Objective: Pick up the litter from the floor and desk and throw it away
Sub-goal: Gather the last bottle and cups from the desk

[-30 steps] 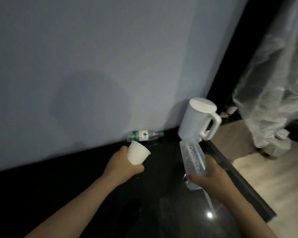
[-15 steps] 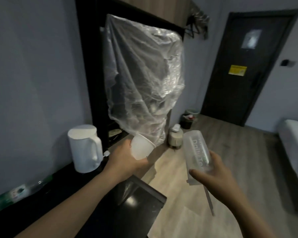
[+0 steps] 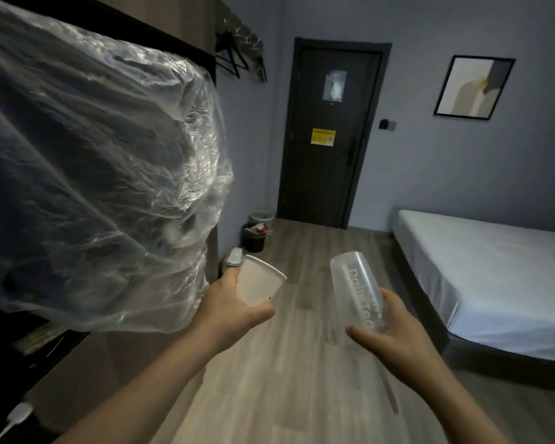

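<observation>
My left hand grips a white paper cup, tilted with its mouth up and to the right. My right hand holds a clear plastic cup with pale lettering, bottom end up; a straw hangs down from it. Both cups are held over the wooden floor. A dark waste bin with litter in it stands on the floor far ahead, beside a smaller pale bin, near the door.
A large clear plastic sheet hangs over a dark open wardrobe on the left. A bed with a white mattress fills the right. A dark door closes the far end. A small pale appliance sits on the floor behind the paper cup.
The view has swung right, from the black desk with the kettle and bottle to the room. Both hands still hold their cups, now over the floor and facing the bins.
</observation>
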The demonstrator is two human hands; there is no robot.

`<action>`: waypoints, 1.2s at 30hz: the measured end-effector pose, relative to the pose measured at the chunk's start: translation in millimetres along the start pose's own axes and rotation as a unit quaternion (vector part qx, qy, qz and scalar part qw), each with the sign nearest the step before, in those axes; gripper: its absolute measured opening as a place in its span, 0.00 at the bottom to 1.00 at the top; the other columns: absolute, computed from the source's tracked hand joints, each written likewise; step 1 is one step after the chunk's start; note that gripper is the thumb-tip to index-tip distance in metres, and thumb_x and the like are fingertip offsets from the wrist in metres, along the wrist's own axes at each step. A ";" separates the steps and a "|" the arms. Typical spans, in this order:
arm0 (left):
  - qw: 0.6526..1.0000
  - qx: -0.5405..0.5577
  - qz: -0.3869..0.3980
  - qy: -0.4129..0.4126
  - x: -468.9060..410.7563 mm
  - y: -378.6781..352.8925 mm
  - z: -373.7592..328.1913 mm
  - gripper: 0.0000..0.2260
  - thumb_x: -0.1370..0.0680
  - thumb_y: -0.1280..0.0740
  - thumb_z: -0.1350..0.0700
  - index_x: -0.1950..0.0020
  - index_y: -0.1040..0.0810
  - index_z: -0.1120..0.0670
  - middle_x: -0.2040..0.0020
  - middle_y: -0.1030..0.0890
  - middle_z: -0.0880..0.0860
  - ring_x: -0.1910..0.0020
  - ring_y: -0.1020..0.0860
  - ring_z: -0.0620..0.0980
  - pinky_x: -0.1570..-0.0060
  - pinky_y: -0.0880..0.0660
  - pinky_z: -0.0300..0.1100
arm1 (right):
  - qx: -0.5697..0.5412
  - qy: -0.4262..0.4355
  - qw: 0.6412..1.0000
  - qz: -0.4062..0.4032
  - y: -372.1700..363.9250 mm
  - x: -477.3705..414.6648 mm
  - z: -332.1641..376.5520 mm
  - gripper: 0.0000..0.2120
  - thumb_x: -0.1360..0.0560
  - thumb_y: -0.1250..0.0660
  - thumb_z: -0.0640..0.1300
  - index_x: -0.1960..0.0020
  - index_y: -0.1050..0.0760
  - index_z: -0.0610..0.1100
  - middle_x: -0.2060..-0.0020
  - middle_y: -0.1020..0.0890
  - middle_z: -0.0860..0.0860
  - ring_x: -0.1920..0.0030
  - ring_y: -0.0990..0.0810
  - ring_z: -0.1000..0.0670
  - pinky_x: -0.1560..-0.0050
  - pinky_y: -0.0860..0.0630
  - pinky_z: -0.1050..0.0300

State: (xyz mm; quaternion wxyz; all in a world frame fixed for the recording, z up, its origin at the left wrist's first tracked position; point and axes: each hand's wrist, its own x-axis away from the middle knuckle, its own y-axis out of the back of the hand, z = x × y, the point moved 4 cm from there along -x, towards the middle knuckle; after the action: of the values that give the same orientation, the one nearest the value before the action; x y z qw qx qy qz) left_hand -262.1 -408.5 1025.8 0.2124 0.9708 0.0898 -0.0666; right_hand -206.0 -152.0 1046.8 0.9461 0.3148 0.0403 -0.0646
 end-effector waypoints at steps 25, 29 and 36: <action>0.995 -0.091 0.040 0.031 -347.2 -254.3 -51.2 0.17 0.39 0.31 0.47 0.55 0.31 0.47 0.58 0.22 0.48 0.61 0.22 0.48 0.65 0.22 0.48 | 0.010 -0.014 1.000 0.011 94.9 -424.7 -137.4 0.31 0.34 0.25 0.53 0.40 0.40 0.55 0.54 0.27 0.58 0.57 0.20 0.53 0.57 0.18 0.55; 0.992 -0.107 0.057 0.034 -404.9 -290.6 -46.0 0.17 0.37 0.30 0.47 0.53 0.32 0.47 0.57 0.23 0.47 0.61 0.22 0.48 0.68 0.23 0.45 | 0.008 -0.027 1.000 0.009 96.3 -488.1 -161.3 0.28 0.33 0.26 0.53 0.41 0.40 0.55 0.55 0.27 0.59 0.58 0.21 0.53 0.57 0.19 0.55; 0.990 -0.122 0.057 0.034 -534.2 -325.3 -13.8 0.15 0.33 0.29 0.48 0.53 0.31 0.49 0.56 0.23 0.48 0.60 0.22 0.46 0.67 0.26 0.40 | -0.013 -0.020 1.000 0.019 66.3 -623.5 -179.5 0.26 0.32 0.26 0.52 0.41 0.36 0.59 0.54 0.25 0.60 0.56 0.21 0.56 0.61 0.23 0.63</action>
State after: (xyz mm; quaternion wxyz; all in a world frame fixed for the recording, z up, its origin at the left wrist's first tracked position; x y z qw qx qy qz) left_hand -847.6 -190.0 997.4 0.3294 0.9429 0.0492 -0.0095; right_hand -818.9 68.9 1015.6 0.9517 0.3023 0.0160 -0.0520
